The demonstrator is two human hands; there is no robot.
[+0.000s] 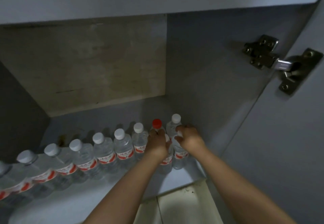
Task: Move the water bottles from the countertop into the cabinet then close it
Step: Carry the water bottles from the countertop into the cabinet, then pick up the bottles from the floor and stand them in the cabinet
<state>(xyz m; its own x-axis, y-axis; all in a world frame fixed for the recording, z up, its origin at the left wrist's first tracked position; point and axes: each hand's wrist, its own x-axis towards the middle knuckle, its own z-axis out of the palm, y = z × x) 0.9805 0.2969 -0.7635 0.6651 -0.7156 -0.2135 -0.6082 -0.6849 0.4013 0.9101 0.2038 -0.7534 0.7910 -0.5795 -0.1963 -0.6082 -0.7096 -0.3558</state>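
Note:
I am looking into an open cabinet [201, 69]. A row of clear water bottles [105, 151] with white caps and red labels stands along its floor, running from the near left to the back right. My left hand [157, 144] is closed over the top of a bottle [165, 168] standing on the cabinet floor. Beside it, my right hand [189, 138] grips the top of another bottle [179, 160]. Both stand in front of a red-capped bottle [157, 123] and a white-capped bottle [175, 119] at the row's right end.
The cabinet door [289, 144] hangs open on the right, held by a metal hinge [280, 64]. The cabinet floor [98, 199] shows bare in front of the row. Pale floor tiles [178, 208] lie below the cabinet's front edge.

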